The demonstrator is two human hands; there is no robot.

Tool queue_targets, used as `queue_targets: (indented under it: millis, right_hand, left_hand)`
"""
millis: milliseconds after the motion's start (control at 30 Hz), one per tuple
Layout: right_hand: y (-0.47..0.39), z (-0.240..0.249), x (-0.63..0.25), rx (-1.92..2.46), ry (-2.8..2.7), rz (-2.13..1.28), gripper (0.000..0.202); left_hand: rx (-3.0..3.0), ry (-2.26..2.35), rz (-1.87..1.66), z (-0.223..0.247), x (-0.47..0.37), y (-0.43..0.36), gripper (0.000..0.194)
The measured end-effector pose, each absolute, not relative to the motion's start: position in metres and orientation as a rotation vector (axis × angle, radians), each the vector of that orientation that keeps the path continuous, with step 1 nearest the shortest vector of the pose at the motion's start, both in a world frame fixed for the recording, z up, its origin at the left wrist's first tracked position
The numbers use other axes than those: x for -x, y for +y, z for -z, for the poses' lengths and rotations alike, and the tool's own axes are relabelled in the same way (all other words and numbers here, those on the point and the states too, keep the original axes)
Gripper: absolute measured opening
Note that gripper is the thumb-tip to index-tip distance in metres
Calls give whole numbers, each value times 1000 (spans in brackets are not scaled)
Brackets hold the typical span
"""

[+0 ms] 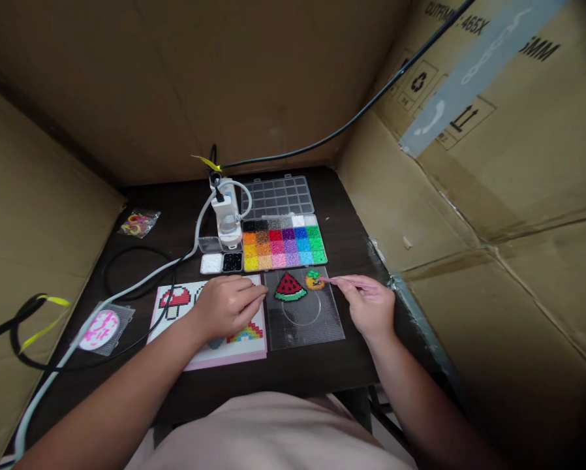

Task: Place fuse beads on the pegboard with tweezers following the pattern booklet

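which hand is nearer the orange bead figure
Right: the right hand is just right of the orange figure, holding pink tweezers; the left hand is left of it, beyond the watermelon.

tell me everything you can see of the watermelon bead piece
The watermelon bead piece is a wedge of small, plastic-looking beads: red with dark spots, dark-edged, green rind along the near side. It lies flat on the clear pegboard, its point at the far side, left of the orange bead figure; the left hand is close, apparently not touching.
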State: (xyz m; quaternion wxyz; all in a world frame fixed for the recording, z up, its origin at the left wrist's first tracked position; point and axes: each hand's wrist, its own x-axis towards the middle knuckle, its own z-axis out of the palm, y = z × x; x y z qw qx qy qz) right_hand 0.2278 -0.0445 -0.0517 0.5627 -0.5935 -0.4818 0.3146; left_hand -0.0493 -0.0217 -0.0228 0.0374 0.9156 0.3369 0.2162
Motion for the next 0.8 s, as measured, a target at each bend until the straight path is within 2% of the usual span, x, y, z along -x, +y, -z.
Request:
queue_targets:
  millis: [433,633,800]
  right_hand:
    - [-45,56,-229,1420,-1104,-749,11]
    - [-45,64,-233,1433,-1054,-758,19]
    - [-42,61,-234,1370,-944,-826,25]
  left_hand:
    - [-2753,1087,-666,23,61,-20,18]
    - [-2731,1098,-657,22,63,-21,20]
    - [-2708,1164,-619,17,66,-21,33]
